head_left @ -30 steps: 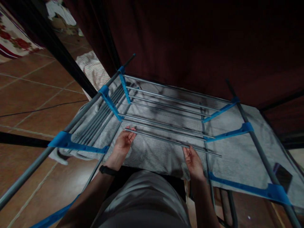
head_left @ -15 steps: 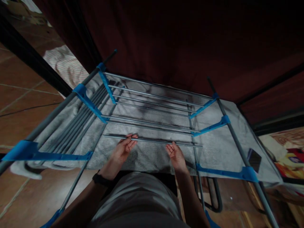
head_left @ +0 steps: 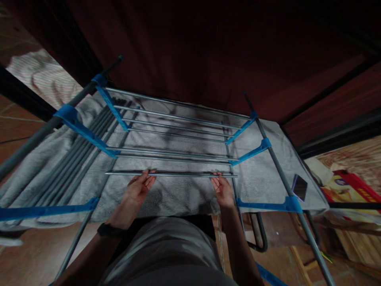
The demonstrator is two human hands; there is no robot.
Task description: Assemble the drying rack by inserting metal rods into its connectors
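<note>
A thin grey metal rod (head_left: pixel 181 174) lies level across my two hands in front of me. My left hand (head_left: pixel 140 186), with a dark band at the wrist, grips it left of the middle. Near the rod's right end my right hand (head_left: pixel 222 188) pinches it with thumb and fingers. Around it stands a rack frame of grey tubes with blue plastic brackets. The rod's left end is by the left tube (head_left: pixel 104 180), its right end by the right tube (head_left: pixel 234 186). Beyond it, several rods (head_left: pixel 178 154) span between the left bracket (head_left: pixel 86 133) and the right bracket (head_left: pixel 251 153).
Several loose grey tubes (head_left: pixel 80 159) lie on the grey cloth (head_left: pixel 184 198) at left. A phone (head_left: pixel 299 187) rests on the cloth at right. A dark red curtain (head_left: pixel 184 51) hangs behind. A red and yellow box (head_left: pixel 351 188) is at far right.
The view has shifted, so the rack appears further left. Both hands still hold the rod, and it now sits more level and slightly closer to the rods behind.
</note>
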